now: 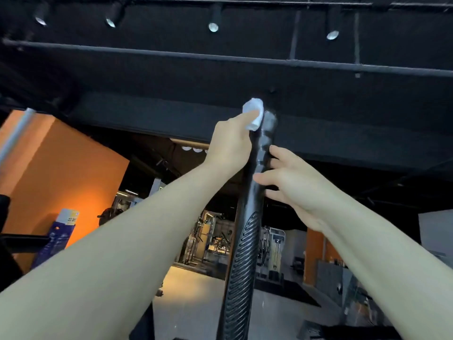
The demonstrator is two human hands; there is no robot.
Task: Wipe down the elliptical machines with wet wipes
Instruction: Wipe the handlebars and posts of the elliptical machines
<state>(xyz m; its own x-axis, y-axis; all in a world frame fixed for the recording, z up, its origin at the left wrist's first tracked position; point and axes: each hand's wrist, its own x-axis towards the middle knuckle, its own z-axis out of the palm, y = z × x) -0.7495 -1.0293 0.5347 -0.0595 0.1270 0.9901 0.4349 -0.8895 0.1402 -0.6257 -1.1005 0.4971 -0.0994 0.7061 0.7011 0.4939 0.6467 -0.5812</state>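
The left hand (229, 141) pinches the wet wipe (253, 114) against the top of the elliptical handle (247, 241); the right hand's (291, 185) grip steadies the handle just below. Step: wiping the handle tip. Next: draw the wipe downward.

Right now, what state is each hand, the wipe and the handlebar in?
left hand: grips the wet wipe, pressing it on the handlebar's top end
wet wipe: bunched, white, at the handlebar's upper tip
right hand: fingers curled round the handlebar below the wipe
elliptical handlebar: upright, black, ribbed lower section, glossy near the top
ceiling spotlights: lit
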